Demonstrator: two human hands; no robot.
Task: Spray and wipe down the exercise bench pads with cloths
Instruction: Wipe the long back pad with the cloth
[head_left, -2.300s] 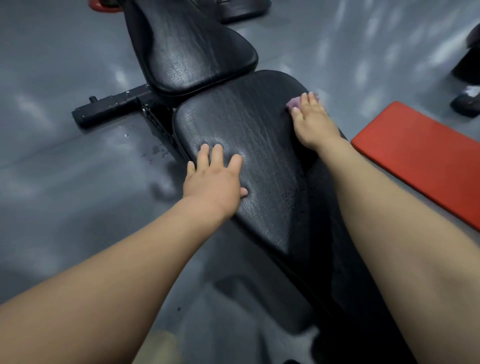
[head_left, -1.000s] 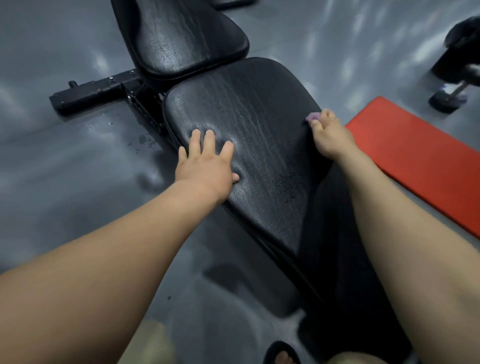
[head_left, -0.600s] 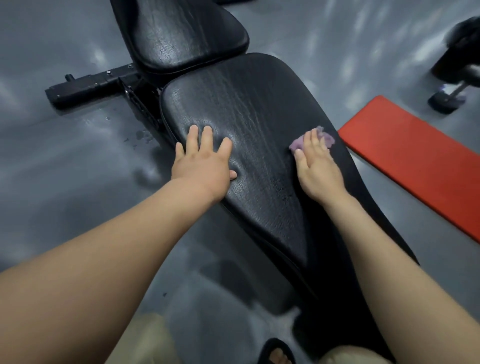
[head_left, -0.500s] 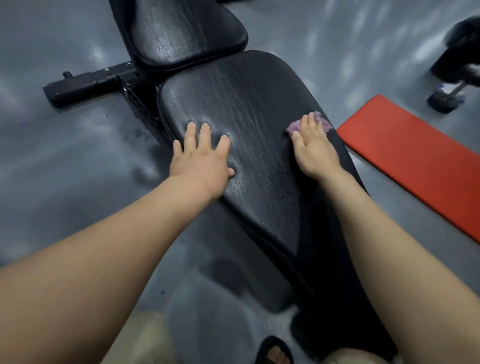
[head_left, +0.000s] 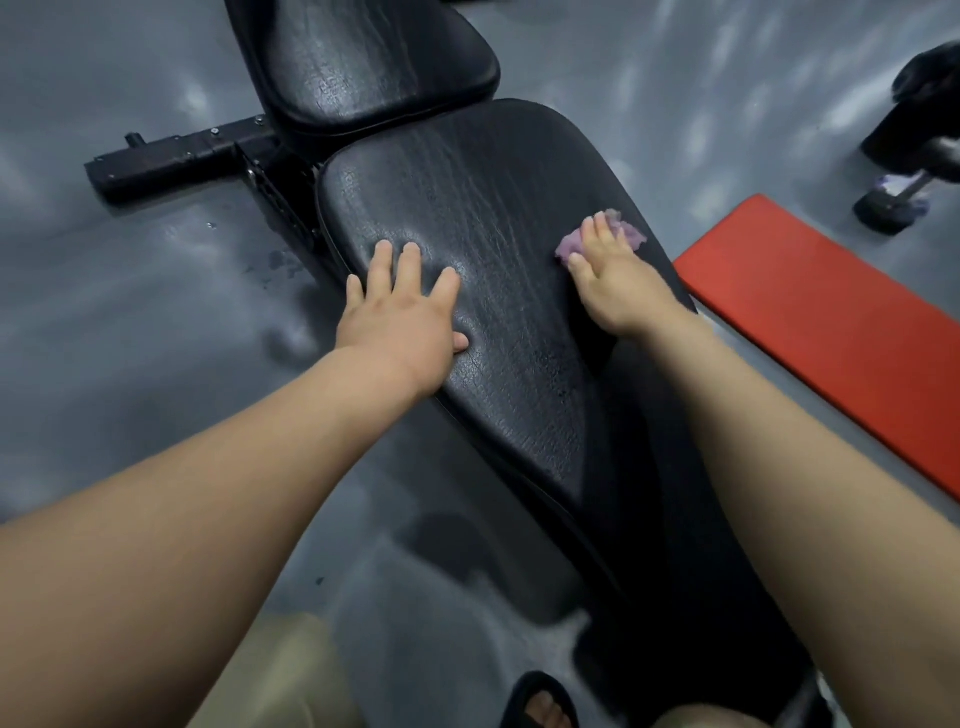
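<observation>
Since a second ago, your right hand (head_left: 615, 283) has slid back from the right edge of the long bench pad (head_left: 493, 176) onto its top face, while your left hand (head_left: 402, 317) has stayed put. Your right fingers lie straight and flat, pressing the purple cloth (head_left: 629, 235) against the pad near its right edge; the cloth peeks out on both sides of them. Your left hand rests flat with its fingers spread on the pad's left side, well apart from the cloth.

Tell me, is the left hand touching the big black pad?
Touching. The head view shows the left hand lying flat on the pad, with no gap under the palm.
</observation>
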